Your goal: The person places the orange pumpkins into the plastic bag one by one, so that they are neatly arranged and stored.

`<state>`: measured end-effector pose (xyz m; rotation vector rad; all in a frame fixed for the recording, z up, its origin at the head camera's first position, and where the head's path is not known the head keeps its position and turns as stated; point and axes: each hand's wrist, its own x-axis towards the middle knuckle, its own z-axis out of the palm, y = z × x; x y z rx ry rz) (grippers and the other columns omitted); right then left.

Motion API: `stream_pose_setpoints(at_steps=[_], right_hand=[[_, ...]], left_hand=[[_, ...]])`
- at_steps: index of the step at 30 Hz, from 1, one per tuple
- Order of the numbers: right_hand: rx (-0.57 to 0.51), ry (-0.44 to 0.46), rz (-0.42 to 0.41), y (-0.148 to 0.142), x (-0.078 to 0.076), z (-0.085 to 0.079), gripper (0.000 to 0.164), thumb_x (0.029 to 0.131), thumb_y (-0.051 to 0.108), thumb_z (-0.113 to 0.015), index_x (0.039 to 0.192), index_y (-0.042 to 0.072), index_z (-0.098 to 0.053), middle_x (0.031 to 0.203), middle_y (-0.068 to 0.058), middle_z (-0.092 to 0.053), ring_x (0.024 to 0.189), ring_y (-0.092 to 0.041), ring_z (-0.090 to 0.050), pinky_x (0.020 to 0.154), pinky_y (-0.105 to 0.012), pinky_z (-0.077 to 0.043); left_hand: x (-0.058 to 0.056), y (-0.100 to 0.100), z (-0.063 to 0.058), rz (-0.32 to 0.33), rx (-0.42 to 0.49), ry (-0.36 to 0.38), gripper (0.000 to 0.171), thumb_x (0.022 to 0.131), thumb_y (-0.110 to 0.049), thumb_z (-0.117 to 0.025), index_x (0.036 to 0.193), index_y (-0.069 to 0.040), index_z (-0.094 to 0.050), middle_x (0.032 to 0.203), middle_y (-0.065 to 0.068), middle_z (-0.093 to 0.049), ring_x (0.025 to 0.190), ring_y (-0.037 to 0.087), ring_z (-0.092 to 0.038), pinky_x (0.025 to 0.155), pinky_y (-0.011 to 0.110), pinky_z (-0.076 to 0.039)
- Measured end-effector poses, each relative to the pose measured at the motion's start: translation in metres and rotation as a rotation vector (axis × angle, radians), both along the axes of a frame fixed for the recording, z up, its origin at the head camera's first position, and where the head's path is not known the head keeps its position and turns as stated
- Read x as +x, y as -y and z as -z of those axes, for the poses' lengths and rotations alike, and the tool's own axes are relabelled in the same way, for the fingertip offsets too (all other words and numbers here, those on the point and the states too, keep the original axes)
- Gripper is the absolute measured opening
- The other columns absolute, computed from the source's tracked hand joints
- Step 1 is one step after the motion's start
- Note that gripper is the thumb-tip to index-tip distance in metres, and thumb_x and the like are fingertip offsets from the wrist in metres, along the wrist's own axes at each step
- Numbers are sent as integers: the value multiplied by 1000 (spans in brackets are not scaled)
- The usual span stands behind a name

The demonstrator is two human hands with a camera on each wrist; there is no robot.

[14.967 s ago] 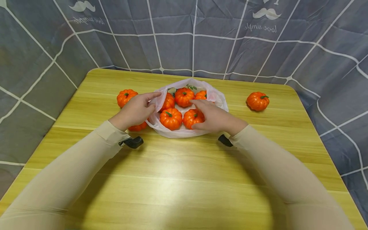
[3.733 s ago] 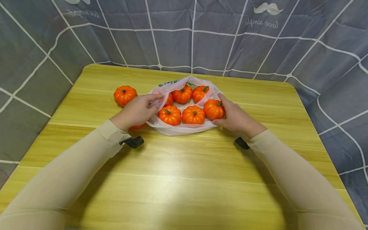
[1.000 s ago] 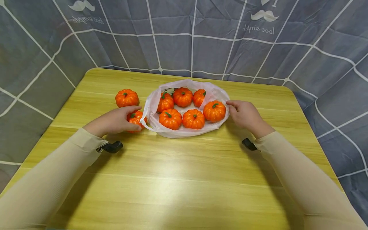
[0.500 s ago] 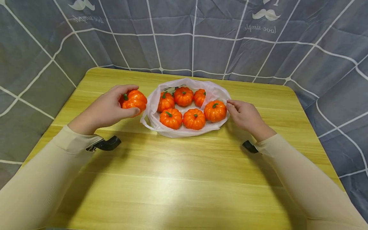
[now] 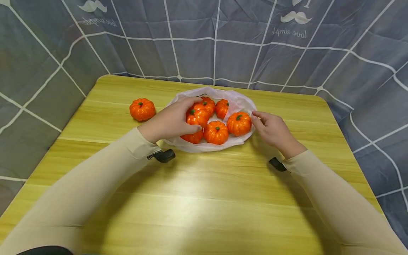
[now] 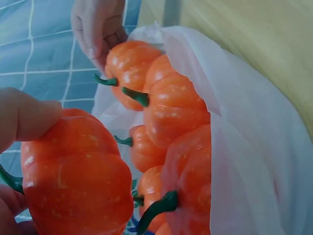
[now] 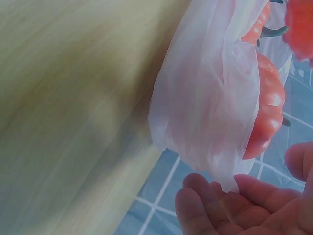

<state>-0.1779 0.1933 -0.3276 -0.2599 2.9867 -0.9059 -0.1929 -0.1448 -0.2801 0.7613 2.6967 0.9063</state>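
Note:
My left hand [image 5: 170,120] grips a small orange pumpkin [image 5: 198,116] with a green stem, above the left part of a thin white plastic bag [image 5: 204,147]. In the left wrist view the thumb and fingers are around this pumpkin [image 6: 76,176], beside the bag's mouth. Several like pumpkins [image 5: 239,123] sit inside the bag; the held one and the hand partly hide those on the left. At the bag's right edge my right hand [image 5: 275,132] holds the plastic, whose corner runs between the fingers [image 7: 264,191] in the right wrist view.
One more pumpkin [image 5: 142,109] lies on the wooden table [image 5: 197,198], left of the bag and behind my left forearm. A grey curtain [image 5: 191,56] with white grid lines hangs around the table's back and sides.
My left hand has picked up the nearer left pumpkin and carried it right, over the bag. Earlier, the right-hand pumpkin went into the bag. The right hand stays at the bag's edge.

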Motion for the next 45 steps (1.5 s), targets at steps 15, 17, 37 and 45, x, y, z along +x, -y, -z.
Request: stream_pose_setpoints(at_steps=[15, 17, 37, 45], right_hand=[[-23, -31, 21, 0, 3, 0, 53, 110, 36, -46, 151, 5, -57, 107, -22, -73, 87, -30, -60, 76, -39, -48], [-25, -45, 23, 0, 2, 0, 53, 110, 36, -46, 151, 5, -57, 100, -19, -72, 81, -28, -57, 72, -35, -45], [-44, -52, 0, 1, 1, 4, 52, 110, 35, -49, 150, 3, -57, 102, -20, -73, 81, -28, -58, 73, -35, -46], [-37, -54, 7, 1, 4, 7, 53, 110, 36, -49, 151, 4, -57, 87, -14, -65, 75, -25, -53, 69, -35, -43]], left_hand=[[-29, -25, 18, -26, -85, 37, 85, 95, -40, -72, 166, -14, -31, 165, 12, -38, 144, 30, -46, 123, 48, -39], [-30, -27, 20, -36, -77, 39, 83, 96, -41, -70, 165, -14, -32, 164, 13, -38, 140, 30, -49, 122, 48, -40], [-33, -27, 35, -61, -57, 38, 87, 100, -42, -68, 168, -12, -22, 171, 14, -25, 154, 31, -36, 128, 49, -30], [-21, -25, 34, -78, -63, 37, 95, 98, -44, -72, 170, -19, -15, 173, 13, -20, 154, 33, -35, 127, 52, -32]])
